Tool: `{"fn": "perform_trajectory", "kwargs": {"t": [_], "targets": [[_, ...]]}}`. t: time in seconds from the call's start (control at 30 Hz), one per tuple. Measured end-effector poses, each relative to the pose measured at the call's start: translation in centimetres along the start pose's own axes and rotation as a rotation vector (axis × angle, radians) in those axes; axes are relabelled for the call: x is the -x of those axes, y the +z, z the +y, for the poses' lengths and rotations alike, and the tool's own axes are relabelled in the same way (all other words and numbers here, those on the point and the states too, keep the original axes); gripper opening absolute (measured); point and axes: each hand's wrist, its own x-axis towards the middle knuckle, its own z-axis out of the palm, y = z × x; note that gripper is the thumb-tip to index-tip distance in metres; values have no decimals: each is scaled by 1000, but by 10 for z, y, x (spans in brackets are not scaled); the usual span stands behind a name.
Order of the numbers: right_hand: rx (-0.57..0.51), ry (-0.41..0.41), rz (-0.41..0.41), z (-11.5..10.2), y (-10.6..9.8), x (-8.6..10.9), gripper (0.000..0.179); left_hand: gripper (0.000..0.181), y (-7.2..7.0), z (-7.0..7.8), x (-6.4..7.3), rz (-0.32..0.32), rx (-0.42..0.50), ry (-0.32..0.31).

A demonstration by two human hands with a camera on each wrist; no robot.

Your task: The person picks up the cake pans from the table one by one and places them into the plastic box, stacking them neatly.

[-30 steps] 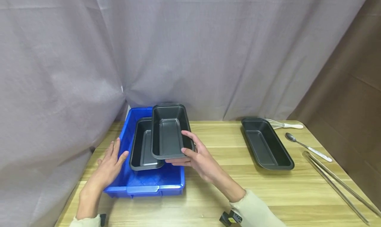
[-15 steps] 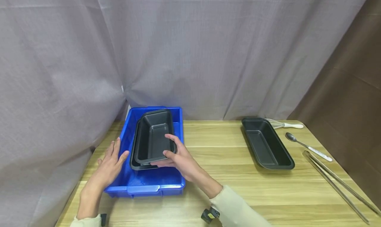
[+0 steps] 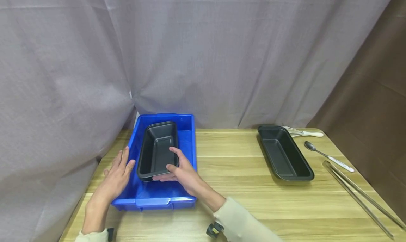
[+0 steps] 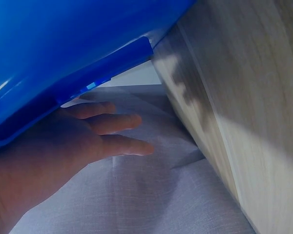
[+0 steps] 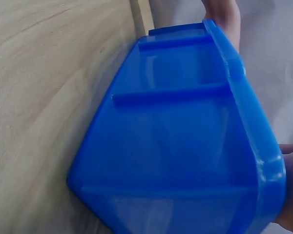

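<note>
In the head view, a black loaf pan (image 3: pixel 162 152) lies over another inside the blue plastic bin (image 3: pixel 153 202); the lower pan is almost wholly covered. My right hand (image 3: pixel 182 173) grips the upper pan by its near right corner, thumb over the rim and some fingers beneath. My left hand (image 3: pixel 114 178) rests along the bin's left side with fingers extended. The left wrist view has the left hand (image 4: pixel 83 131) with straight fingers against the underside of the bin's rim (image 4: pixel 107 63). The right wrist view is mostly bin wall (image 5: pixel 171 141); the gripped pan is hidden there.
Another black loaf pan (image 3: pixel 283 154) sits on the wooden table (image 3: pixel 234 185) to the right. Beyond it lie a whisk (image 3: pixel 312 134), a spoon (image 3: pixel 328 157) and long metal tongs (image 3: pixel 358 198). A grey curtain (image 3: pixel 222 59) hangs behind the table.
My right hand has carried the held loaf pan left and down, from above the bin's right side onto the pan inside it. My left hand has stayed at the bin's left side.
</note>
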Motion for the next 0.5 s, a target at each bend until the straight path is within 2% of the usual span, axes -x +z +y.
{"fn": "perform_trajectory", "kwargs": {"t": [0.1,0.23,0.3,0.5], "targets": [[7,2,10,2,2,-1,66,73,-2,7,3,-2,-19,-8],[45,7,15,3,4,-3,65,75,-1,5,2,13,-6,2],[70,13,21,3,6,-3,64,76,2,-2,-1,21,8,12],[88,10,35,3,7,-5,60,80,20,-38,-17,96,48,60]]}}
